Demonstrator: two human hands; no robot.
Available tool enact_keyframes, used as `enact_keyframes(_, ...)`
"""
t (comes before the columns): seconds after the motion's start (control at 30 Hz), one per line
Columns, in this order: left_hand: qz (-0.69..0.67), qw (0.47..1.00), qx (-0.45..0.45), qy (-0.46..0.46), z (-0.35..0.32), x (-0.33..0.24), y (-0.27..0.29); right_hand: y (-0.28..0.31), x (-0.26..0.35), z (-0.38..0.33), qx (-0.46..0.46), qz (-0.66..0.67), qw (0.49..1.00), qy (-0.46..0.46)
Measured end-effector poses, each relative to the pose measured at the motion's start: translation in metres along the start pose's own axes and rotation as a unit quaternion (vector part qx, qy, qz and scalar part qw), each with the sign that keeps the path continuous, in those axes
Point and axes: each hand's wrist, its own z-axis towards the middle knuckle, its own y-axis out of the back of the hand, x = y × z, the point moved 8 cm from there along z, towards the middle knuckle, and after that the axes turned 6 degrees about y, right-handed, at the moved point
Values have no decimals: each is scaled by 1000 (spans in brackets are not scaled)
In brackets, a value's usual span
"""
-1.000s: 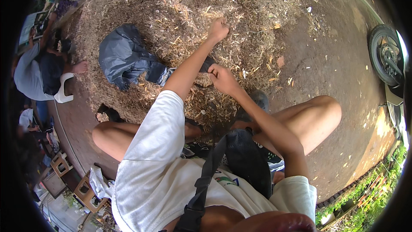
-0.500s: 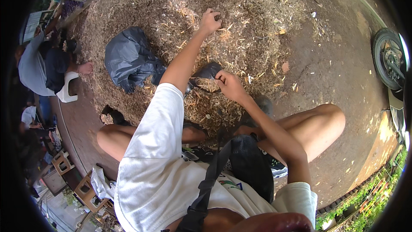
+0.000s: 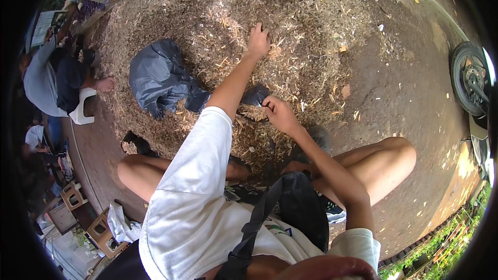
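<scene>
A wide pile of brown mulch mixed with wood shavings (image 3: 306, 46) covers the ground before me. My left hand (image 3: 259, 40) reaches out over it, fingers curled down against the mulch; their tips are partly hidden, and so is anything within them. Nearer to me, my right hand (image 3: 280, 115) pinches the edge of a small black plastic bag (image 3: 254, 95). The bag lies beside my left forearm, which partly covers the area to its left. A large black plastic bag (image 3: 161, 75) rests bunched up on the pile, left of my left arm.
A seated person (image 3: 49, 78) is at the left, next to a white plastic stool (image 3: 83, 108). Wooden crates (image 3: 101, 231) and a silvery plastic sheet (image 3: 122, 224) stand lower left. A motorbike wheel (image 3: 469, 79) is at the far right. My bent knees flank the pile's near edge.
My left hand has come slightly nearer to me over the mulch, its fingers more drawn in. My right hand keeps its hold on the small bag. The whole view has shifted a little.
</scene>
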Motion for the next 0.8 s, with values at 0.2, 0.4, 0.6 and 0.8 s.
enact_keyframes(0.2, -21, 995, -42, 91, 2, -4, 11, -3, -6, -3, 18, 2, 1000, -19)
enact_keyframes(0.4, -80, 992, -42, 86, -4, -12, -9, -1, -3, -5, -5, 8, 1000, -5)
enact_keyframes(0.6, -177, 979, 4, 98, -4, 6, -6, -4, -3, -3, -2, -14, 1000, 27)
enact_keyframes(0.8, -554, 773, 159, 265, -34, 28, 4, -2, 3, -8, -2, -13, 999, 45)
